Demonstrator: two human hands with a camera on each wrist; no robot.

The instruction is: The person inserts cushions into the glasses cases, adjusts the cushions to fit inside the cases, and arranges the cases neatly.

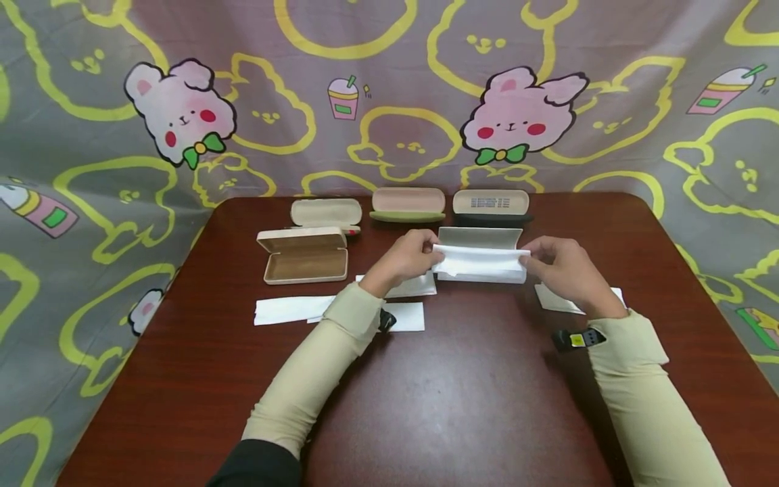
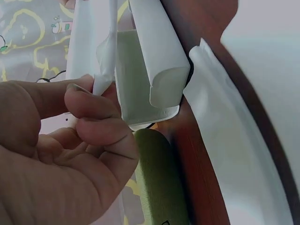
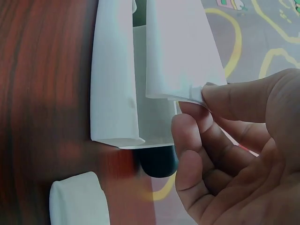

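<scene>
The left hand [image 1: 409,259] and right hand [image 1: 562,270] each pinch 1 end of a folded white sheet [image 1: 481,260] over an open white case [image 1: 487,277]; aligning looks to be the step, and lowering it calls for level ends inside the case's edges. A green case [image 1: 408,216] and black case [image 1: 491,220] crowd behind; the surface [image 1: 475,379] offers open room in front

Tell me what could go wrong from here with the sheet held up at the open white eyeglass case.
The folded white sheet is pinched only at its ends by the left hand and right hand, so its middle might sag or unfold. It looks about as wide as the white eyeglass case, so an end could snag the rim. The left sleeve crosses above a loose white strip and might drag it.
</scene>
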